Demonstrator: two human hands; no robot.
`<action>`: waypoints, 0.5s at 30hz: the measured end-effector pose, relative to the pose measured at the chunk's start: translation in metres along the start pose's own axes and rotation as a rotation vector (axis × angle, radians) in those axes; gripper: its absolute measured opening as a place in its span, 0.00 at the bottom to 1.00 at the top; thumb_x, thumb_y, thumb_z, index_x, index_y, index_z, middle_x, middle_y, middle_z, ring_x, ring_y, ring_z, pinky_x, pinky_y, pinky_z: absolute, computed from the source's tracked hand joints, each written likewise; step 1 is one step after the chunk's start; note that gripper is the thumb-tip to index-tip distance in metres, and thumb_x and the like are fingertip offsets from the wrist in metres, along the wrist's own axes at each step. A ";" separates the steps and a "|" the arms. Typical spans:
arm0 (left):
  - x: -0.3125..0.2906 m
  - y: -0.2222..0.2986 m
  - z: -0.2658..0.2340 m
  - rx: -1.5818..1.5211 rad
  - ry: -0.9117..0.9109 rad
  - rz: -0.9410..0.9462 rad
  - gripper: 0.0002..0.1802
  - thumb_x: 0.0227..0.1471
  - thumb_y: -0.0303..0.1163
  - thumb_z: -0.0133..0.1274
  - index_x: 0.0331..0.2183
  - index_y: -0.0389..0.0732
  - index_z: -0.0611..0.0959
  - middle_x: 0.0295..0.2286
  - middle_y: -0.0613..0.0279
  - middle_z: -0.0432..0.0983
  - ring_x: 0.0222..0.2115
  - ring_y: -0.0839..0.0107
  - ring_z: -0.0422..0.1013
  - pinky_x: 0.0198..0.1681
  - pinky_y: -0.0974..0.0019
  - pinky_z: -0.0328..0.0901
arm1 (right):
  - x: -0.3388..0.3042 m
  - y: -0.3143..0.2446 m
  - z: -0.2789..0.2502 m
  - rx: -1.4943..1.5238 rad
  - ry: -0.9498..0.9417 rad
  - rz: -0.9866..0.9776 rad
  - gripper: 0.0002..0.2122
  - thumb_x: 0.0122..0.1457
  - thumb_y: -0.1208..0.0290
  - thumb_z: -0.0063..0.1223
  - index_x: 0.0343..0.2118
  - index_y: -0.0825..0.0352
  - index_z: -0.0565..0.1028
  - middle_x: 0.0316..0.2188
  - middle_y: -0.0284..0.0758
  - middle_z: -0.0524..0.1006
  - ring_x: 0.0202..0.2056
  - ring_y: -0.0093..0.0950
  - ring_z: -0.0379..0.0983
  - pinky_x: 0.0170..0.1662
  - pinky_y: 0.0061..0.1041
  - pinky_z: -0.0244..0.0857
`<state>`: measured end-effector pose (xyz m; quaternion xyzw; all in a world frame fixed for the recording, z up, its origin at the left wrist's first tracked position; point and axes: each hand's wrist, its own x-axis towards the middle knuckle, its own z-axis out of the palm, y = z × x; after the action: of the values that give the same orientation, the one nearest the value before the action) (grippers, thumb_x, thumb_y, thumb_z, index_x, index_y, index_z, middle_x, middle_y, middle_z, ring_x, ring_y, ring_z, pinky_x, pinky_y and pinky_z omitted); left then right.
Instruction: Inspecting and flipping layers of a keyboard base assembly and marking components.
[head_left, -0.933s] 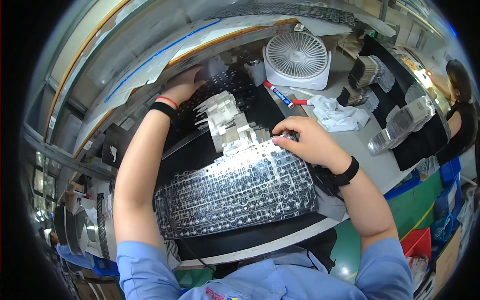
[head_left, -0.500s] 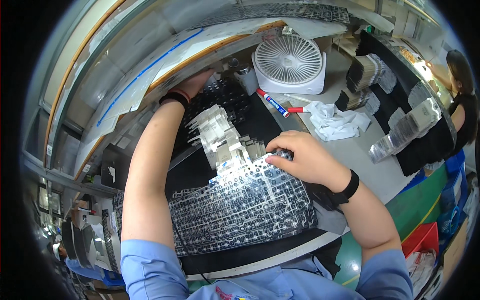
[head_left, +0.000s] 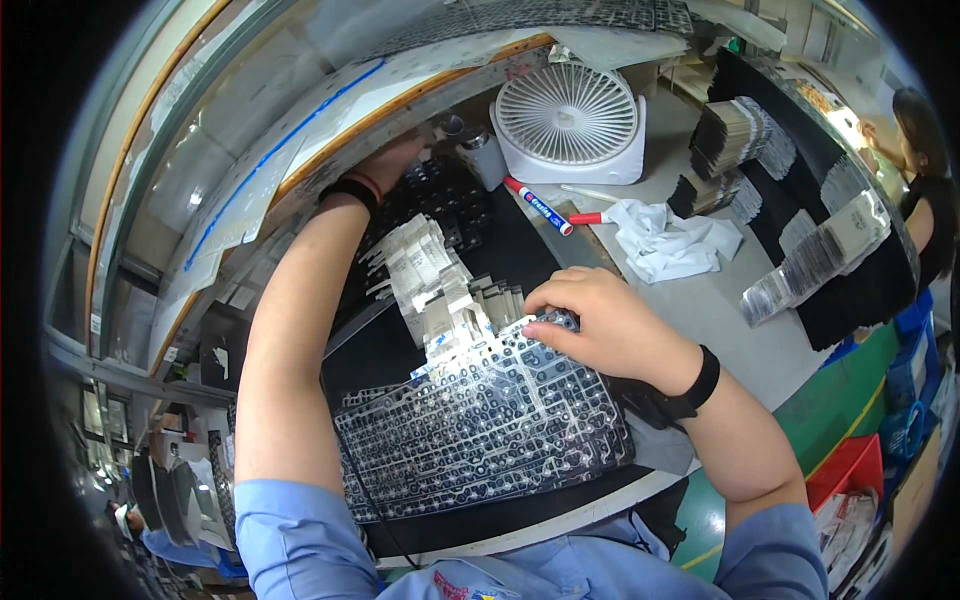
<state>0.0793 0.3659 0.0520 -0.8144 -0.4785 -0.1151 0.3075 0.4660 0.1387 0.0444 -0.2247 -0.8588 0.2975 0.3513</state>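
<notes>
A stack of clear keyboard membrane sheets (head_left: 480, 430), patterned with dark dots and pale traces, lies in front of me. My right hand (head_left: 590, 320) is closed on its far right edge, thumb on top and fingers curled over. Silvery flat tails (head_left: 420, 265) fan out from the stack's far edge, some bearing blue marks. My left hand (head_left: 395, 165) reaches far under the shelf, beside a metal cylinder (head_left: 483, 160) and above a black sheet with holes (head_left: 450, 200). Shade and the shelf hide its fingers, so what it touches cannot be made out.
A white fan (head_left: 570, 120) stands at the back. Near it lie a red-and-blue marker (head_left: 538, 206) and a crumpled white cloth (head_left: 670, 240). Bundles of tails (head_left: 820, 260) rest on black material at right. A wood-edged shelf (head_left: 330, 165) overhangs my left forearm. Another person (head_left: 925, 190) sits far right.
The view has shifted slightly. My left hand sits a little deeper in the shade under the shelf. My right hand keeps its hold on the sheets' edge.
</notes>
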 end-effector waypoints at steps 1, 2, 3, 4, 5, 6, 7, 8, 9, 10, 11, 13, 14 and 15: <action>0.004 0.004 0.002 -0.019 -0.004 -0.005 0.13 0.55 0.34 0.41 0.39 0.40 0.76 0.41 0.49 0.71 0.48 0.53 0.65 0.53 0.59 0.59 | -0.001 0.002 -0.001 -0.005 0.000 0.008 0.09 0.53 0.65 0.56 0.31 0.67 0.75 0.28 0.39 0.76 0.35 0.39 0.72 0.39 0.36 0.64; 0.011 0.012 -0.004 -0.037 -0.006 -0.008 0.13 0.54 0.34 0.41 0.39 0.40 0.76 0.41 0.49 0.71 0.48 0.52 0.65 0.53 0.59 0.59 | -0.002 0.003 -0.002 -0.011 0.005 0.016 0.09 0.54 0.65 0.56 0.31 0.67 0.75 0.28 0.38 0.76 0.35 0.39 0.72 0.39 0.36 0.64; 0.015 0.021 -0.011 -0.061 -0.008 -0.038 0.14 0.54 0.35 0.42 0.39 0.40 0.76 0.42 0.50 0.71 0.48 0.52 0.65 0.53 0.58 0.59 | -0.003 0.003 -0.003 -0.017 0.010 0.024 0.09 0.54 0.65 0.56 0.31 0.66 0.75 0.28 0.38 0.76 0.35 0.39 0.72 0.39 0.36 0.64; 0.015 0.021 -0.015 -0.062 -0.002 -0.066 0.15 0.54 0.37 0.43 0.40 0.40 0.77 0.43 0.50 0.71 0.48 0.52 0.65 0.53 0.58 0.59 | -0.003 0.003 -0.003 -0.015 0.010 0.022 0.09 0.54 0.65 0.56 0.31 0.66 0.75 0.28 0.38 0.76 0.35 0.39 0.72 0.40 0.36 0.64; 0.014 0.023 -0.020 -0.065 0.005 -0.095 0.17 0.53 0.38 0.44 0.41 0.40 0.77 0.43 0.50 0.71 0.48 0.52 0.65 0.53 0.58 0.58 | -0.002 0.002 -0.002 -0.019 0.006 0.020 0.09 0.54 0.65 0.56 0.31 0.66 0.75 0.28 0.38 0.76 0.35 0.39 0.72 0.40 0.36 0.64; 0.015 0.022 -0.022 -0.055 0.025 -0.116 0.18 0.53 0.40 0.44 0.41 0.41 0.77 0.44 0.50 0.71 0.48 0.51 0.65 0.53 0.57 0.58 | -0.002 0.002 -0.002 -0.023 0.002 0.019 0.09 0.54 0.65 0.56 0.31 0.66 0.75 0.28 0.38 0.76 0.35 0.39 0.72 0.40 0.36 0.64; 0.017 0.026 -0.026 -0.056 0.043 -0.132 0.20 0.52 0.43 0.45 0.42 0.41 0.77 0.45 0.50 0.72 0.48 0.51 0.65 0.53 0.56 0.58 | -0.002 0.002 -0.002 -0.028 -0.002 0.021 0.09 0.54 0.64 0.56 0.31 0.66 0.75 0.28 0.38 0.76 0.35 0.38 0.72 0.40 0.36 0.64; 0.019 0.029 -0.030 -0.056 0.063 -0.146 0.21 0.52 0.45 0.45 0.43 0.41 0.77 0.45 0.50 0.72 0.47 0.51 0.66 0.53 0.56 0.58 | -0.002 0.003 -0.002 -0.025 0.005 0.014 0.09 0.54 0.64 0.56 0.31 0.66 0.75 0.28 0.38 0.76 0.35 0.38 0.72 0.40 0.36 0.64; 0.023 0.031 -0.034 -0.064 0.081 -0.156 0.23 0.52 0.47 0.45 0.43 0.42 0.77 0.45 0.50 0.72 0.47 0.51 0.66 0.52 0.55 0.58 | -0.003 0.005 -0.001 -0.023 0.013 0.008 0.09 0.54 0.64 0.56 0.31 0.66 0.75 0.28 0.38 0.76 0.35 0.38 0.72 0.40 0.36 0.64; 0.024 0.032 -0.039 -0.068 0.097 -0.169 0.24 0.51 0.49 0.45 0.43 0.42 0.77 0.46 0.50 0.72 0.47 0.51 0.66 0.52 0.54 0.58 | -0.003 0.005 -0.001 -0.019 0.018 -0.002 0.10 0.54 0.64 0.56 0.31 0.66 0.75 0.28 0.37 0.76 0.35 0.38 0.72 0.40 0.36 0.64; 0.023 0.030 -0.038 -0.051 0.071 -0.190 0.24 0.51 0.49 0.46 0.43 0.42 0.78 0.45 0.51 0.72 0.47 0.52 0.66 0.52 0.55 0.58 | -0.003 0.005 -0.001 -0.020 0.013 -0.004 0.10 0.54 0.64 0.56 0.31 0.66 0.75 0.28 0.37 0.76 0.35 0.38 0.72 0.40 0.36 0.64; 0.025 0.030 -0.041 -0.019 0.021 -0.228 0.24 0.52 0.49 0.46 0.43 0.42 0.78 0.44 0.51 0.73 0.47 0.53 0.66 0.51 0.55 0.59 | -0.003 0.004 -0.001 -0.025 0.004 -0.006 0.10 0.54 0.64 0.56 0.31 0.66 0.75 0.28 0.37 0.76 0.35 0.38 0.72 0.40 0.36 0.64; 0.028 0.033 -0.044 -0.052 0.043 -0.219 0.22 0.52 0.48 0.46 0.42 0.42 0.78 0.44 0.52 0.73 0.46 0.53 0.66 0.51 0.55 0.59 | -0.003 0.004 -0.001 -0.023 0.009 -0.006 0.10 0.54 0.64 0.56 0.31 0.66 0.75 0.28 0.38 0.76 0.35 0.38 0.72 0.39 0.36 0.64; 0.030 0.035 -0.047 -0.085 0.065 -0.210 0.21 0.52 0.47 0.47 0.41 0.42 0.79 0.43 0.52 0.74 0.46 0.54 0.67 0.50 0.55 0.59 | -0.003 0.005 -0.001 -0.021 0.013 -0.007 0.10 0.54 0.64 0.56 0.31 0.66 0.75 0.28 0.38 0.76 0.35 0.39 0.72 0.39 0.36 0.64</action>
<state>0.1299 0.3461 0.0901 -0.7679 -0.5457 -0.1931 0.2742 0.4694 0.1408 0.0404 -0.2273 -0.8604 0.2856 0.3556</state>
